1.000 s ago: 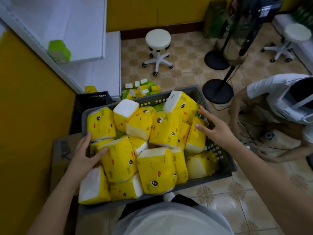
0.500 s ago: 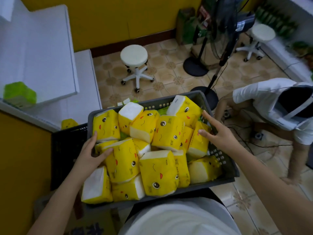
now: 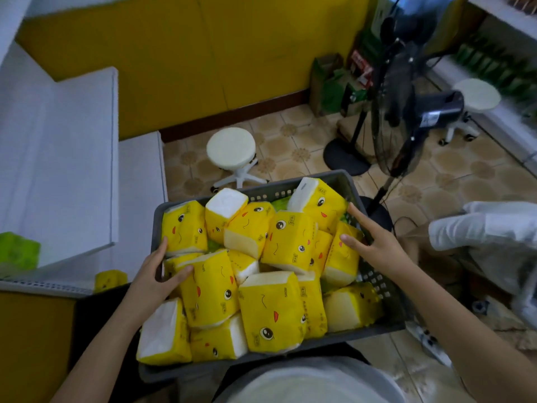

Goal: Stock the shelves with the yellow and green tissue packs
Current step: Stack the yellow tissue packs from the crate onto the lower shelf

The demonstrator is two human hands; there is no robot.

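Note:
A grey plastic basket [image 3: 340, 178] in front of me is piled with several yellow tissue packs [image 3: 270, 309] printed with cartoon faces. Bits of green packs [image 3: 213, 245] show underneath them. My left hand [image 3: 154, 277] grips the basket's left rim, thumb lying on a yellow pack. Over on the right rim is my right hand [image 3: 374, 245], its fingers spread over the packs there. A green pack [image 3: 17, 251] sits on the white shelf [image 3: 58, 141] at the left. One yellow pack [image 3: 112, 280] lies on the shelf below.
A black crate [image 3: 96, 309] stands under the basket's left side. A white stool [image 3: 231, 146] and a standing fan [image 3: 398, 112] are on the tiled floor beyond. Another person in white [image 3: 479, 228] crouches at the right, with a second stool [image 3: 476, 94] farther back.
The basket has risen off the crate and cardboard box while both hands keep their hold. The view has swung, so the shelf now lies farther left and lower.

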